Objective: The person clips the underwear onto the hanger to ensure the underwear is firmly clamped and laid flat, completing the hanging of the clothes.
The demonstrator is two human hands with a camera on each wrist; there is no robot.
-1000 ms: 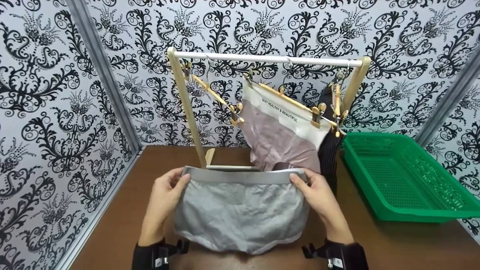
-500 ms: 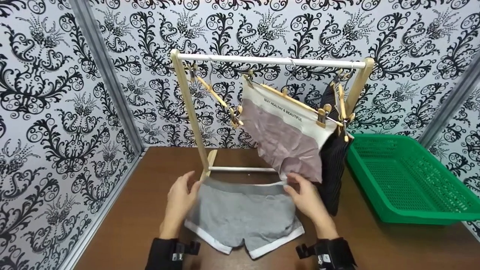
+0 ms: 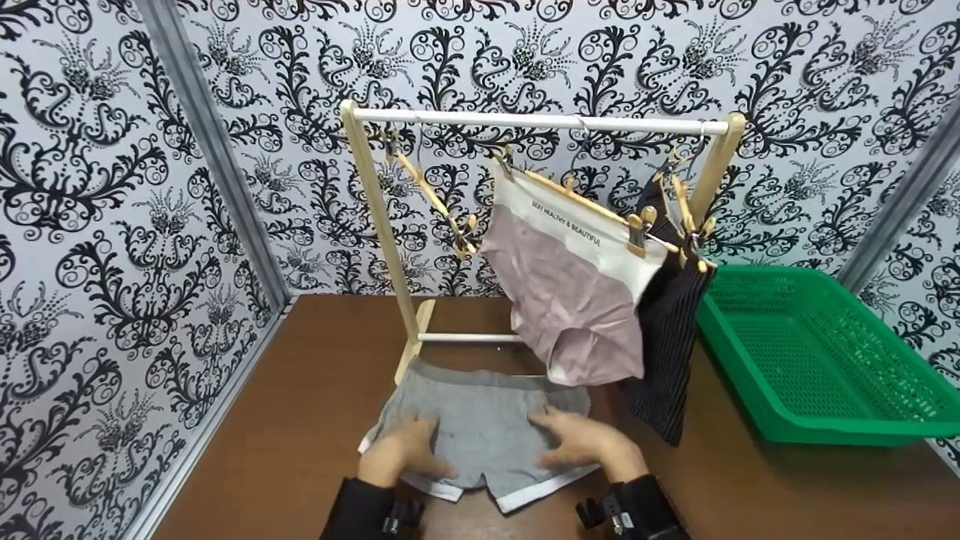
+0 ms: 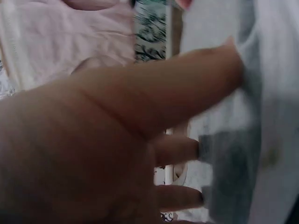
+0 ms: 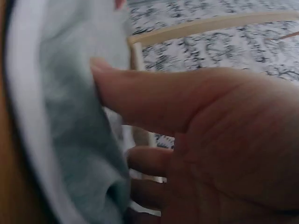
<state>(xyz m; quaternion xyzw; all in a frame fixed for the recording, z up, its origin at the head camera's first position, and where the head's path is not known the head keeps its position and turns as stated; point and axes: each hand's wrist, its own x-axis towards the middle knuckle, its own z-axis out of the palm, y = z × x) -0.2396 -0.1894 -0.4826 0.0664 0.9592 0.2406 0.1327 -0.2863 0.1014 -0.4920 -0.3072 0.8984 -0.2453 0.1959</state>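
Grey boxer shorts (image 3: 487, 420) with white leg hems lie spread flat on the brown table in the head view, waistband toward the rack. My left hand (image 3: 409, 446) rests on their left side with its fingers spread. On the right side my right hand (image 3: 581, 442) touches the cloth, thumb and fingers apart. In the left wrist view the left thumb presses the grey fabric (image 4: 229, 177). The right wrist view has the right thumb and fingertips against the same fabric (image 5: 70, 121). Neither hand grips the shorts.
Behind stands a wooden rack (image 3: 540, 118). From it hang a bare clip hanger (image 3: 431, 195), pink-and-white briefs (image 3: 570, 277) and a dark ribbed garment (image 3: 664, 352). A green basket (image 3: 795, 360) sits at the right. The table (image 3: 240, 450) runs to the patterned walls.
The shorts went from being held up by the waistband to lying flat on the table. Both hands let go of the waistband and moved down and inward onto the cloth.
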